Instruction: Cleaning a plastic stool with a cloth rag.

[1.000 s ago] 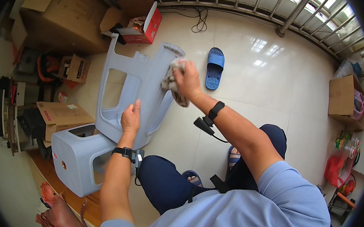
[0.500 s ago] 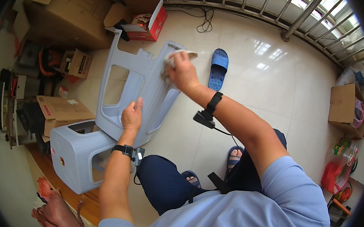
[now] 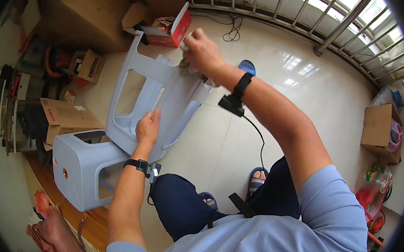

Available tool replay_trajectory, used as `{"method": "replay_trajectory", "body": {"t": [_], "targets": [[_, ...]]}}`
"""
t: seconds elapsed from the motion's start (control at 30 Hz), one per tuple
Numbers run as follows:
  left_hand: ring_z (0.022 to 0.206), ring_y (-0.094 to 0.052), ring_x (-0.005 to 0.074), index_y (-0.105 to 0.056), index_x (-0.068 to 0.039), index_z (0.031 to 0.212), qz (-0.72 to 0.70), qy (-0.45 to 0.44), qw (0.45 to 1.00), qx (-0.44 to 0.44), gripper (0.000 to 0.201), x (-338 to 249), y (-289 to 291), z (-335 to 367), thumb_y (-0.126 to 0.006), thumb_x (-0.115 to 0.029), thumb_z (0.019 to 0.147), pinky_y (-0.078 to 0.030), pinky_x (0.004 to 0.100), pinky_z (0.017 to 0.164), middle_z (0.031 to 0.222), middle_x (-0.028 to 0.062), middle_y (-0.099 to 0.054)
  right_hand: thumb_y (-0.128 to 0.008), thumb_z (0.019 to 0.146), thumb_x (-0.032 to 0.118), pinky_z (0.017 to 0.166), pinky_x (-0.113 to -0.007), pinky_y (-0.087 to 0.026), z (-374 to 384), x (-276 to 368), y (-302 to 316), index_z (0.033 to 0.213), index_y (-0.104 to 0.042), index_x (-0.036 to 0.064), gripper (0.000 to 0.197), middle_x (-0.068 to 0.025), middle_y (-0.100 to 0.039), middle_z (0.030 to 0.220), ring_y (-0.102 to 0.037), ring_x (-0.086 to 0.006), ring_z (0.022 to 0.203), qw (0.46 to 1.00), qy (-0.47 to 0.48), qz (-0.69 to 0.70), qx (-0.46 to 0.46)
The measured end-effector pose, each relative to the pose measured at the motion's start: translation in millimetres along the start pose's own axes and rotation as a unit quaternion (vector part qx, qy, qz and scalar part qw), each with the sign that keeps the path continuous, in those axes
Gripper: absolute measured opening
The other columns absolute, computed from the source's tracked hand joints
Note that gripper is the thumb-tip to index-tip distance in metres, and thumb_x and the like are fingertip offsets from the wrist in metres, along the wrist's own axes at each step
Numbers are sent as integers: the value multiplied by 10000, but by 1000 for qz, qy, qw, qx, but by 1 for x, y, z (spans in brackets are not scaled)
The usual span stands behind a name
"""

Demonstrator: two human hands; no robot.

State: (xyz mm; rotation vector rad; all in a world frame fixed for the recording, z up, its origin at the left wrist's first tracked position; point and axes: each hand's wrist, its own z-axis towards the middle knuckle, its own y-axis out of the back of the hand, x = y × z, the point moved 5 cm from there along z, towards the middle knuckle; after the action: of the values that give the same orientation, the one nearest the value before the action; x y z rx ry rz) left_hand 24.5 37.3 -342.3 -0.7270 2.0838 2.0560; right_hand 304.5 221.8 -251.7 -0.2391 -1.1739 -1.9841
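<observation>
The right hand point(image 3: 202, 49), in the upper middle of the frame, is closed around a crumpled cloth point(image 3: 192, 69) and presses it against the upper leg of a pale blue-grey plastic stool point(image 3: 154, 99) that is tipped on its side. The left hand point(image 3: 148, 127) lies flat with fingers spread on the stool's lower part, close to its seat end, bracing it. The stool's long axis runs from lower left to upper right, so its legs point up toward the right hand while the seat end sits by the left hand; the right hand is the nearer one to the far leg tips.

Just left of and below it stands a second stool point(image 3: 79, 172) of the same colour, upright, touching or nearly touching the tipped one. Farther out, cardboard boxes point(image 3: 66, 116) crowd the upper left, a red-and-white open box point(image 3: 172, 28) sits at the top, a blue slipper point(image 3: 247, 67) shows behind the right wrist, and a metal railing point(image 3: 327, 24) curves across the upper right.
</observation>
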Motion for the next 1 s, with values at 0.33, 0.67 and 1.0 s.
{"method": "replay_trajectory", "body": {"t": [0.33,0.67,1.0], "targets": [[838,-673,524,-619,-48,832,25,32,999,24,762,5,-1,3,-473,-752,1084,-510,608,739,828,254,-719,-867,907,335,837,-501,-645,-109,32,-22,1282,-668,125,473,-163,-607,1269,-718,-389,1088,997,-23,54,46],[873,-682,521,-634,-40,851,30,34,999,13,755,-1,-4,11,-475,-739,1090,-514,598,760,868,263,-727,-785,861,137,808,-513,-650,-33,-19,-4,1277,-616,96,451,-168,-614,1233,-698,-392,1100,995,-57,-79,18],[851,-674,510,-621,-35,843,15,26,1000,6,756,2,1,5,-470,-731,1097,-511,594,758,841,258,-714,-756,949,192,788,-603,-626,-74,-17,-27,1227,-541,73,371,-246,-597,1267,-710,-523,968,991,-136,21,3]]}}
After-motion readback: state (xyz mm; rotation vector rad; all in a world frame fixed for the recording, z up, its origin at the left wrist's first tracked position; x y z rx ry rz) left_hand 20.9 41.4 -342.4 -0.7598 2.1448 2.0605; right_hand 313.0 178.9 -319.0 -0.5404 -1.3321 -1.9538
